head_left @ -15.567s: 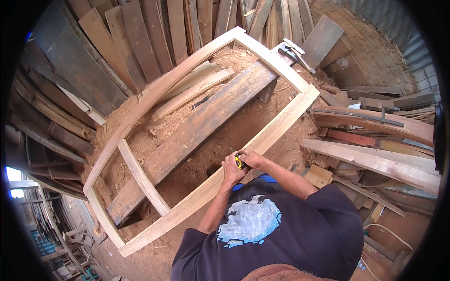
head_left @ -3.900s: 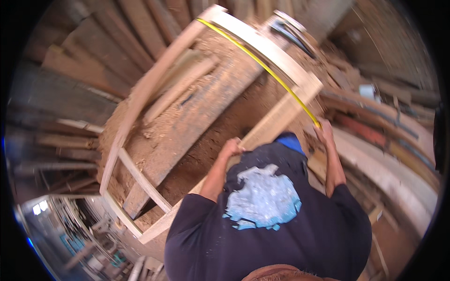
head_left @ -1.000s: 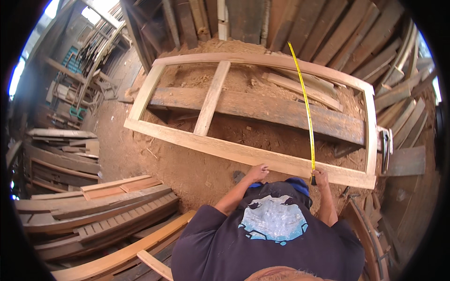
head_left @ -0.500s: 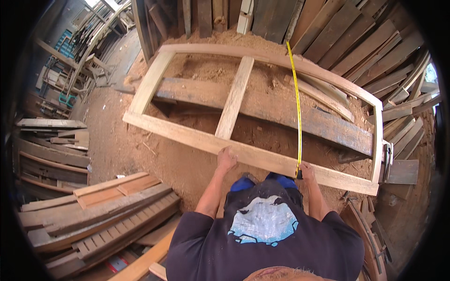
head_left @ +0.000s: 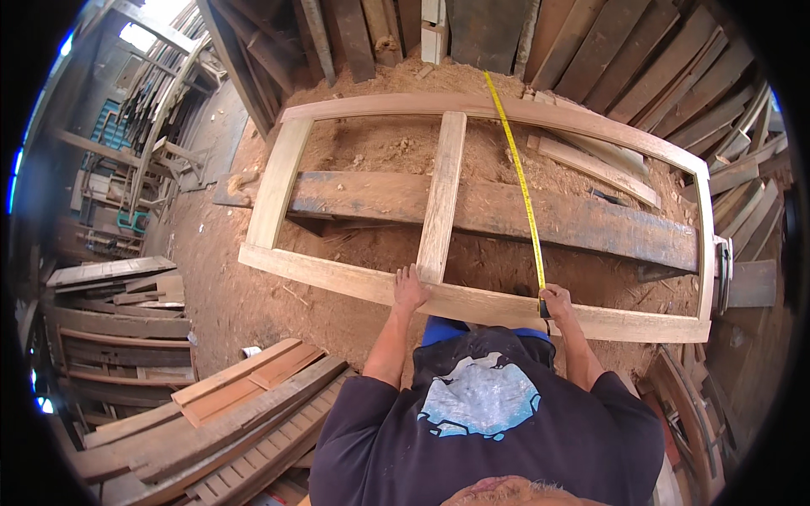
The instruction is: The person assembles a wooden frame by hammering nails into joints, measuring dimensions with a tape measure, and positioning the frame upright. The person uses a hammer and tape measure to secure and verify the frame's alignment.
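Yellow ribbon-thin tape (head_left: 515, 160) crosses the grained pale-wood frame (head_left: 337, 273) over the rough counter (head_left: 582, 226), pointing away, slightly left; the frame's long axis runs sideways. The right hand (head_left: 557, 302) has fingers clamped on the tape's case (head_left: 544, 309); the left hand (head_left: 411, 289) rests on the frame, grip unclear.

Over there, the left head-worn fisheye looks steeply down past a dark shirt (head_left: 481, 396) to the nearby hands (head_left: 411, 289) and wooden frame (head_left: 442, 198), its wide sweep reaching leaning planks (head_left: 348, 38) beyond.
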`<control>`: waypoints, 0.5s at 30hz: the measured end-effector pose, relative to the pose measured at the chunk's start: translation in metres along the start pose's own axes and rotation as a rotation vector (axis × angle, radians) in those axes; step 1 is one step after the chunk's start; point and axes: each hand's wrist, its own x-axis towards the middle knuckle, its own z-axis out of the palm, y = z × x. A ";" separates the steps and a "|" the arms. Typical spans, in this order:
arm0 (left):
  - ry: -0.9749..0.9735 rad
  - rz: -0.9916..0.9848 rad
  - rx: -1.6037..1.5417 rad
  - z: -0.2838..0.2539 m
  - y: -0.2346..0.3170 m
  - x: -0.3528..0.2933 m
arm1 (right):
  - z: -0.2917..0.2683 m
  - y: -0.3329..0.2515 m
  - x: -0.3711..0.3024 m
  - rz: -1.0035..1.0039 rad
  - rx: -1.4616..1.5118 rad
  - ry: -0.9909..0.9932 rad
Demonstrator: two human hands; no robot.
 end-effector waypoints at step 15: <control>-0.730 0.473 -0.480 0.029 -0.074 0.149 | 0.158 -0.032 -0.109 0.001 -0.323 0.305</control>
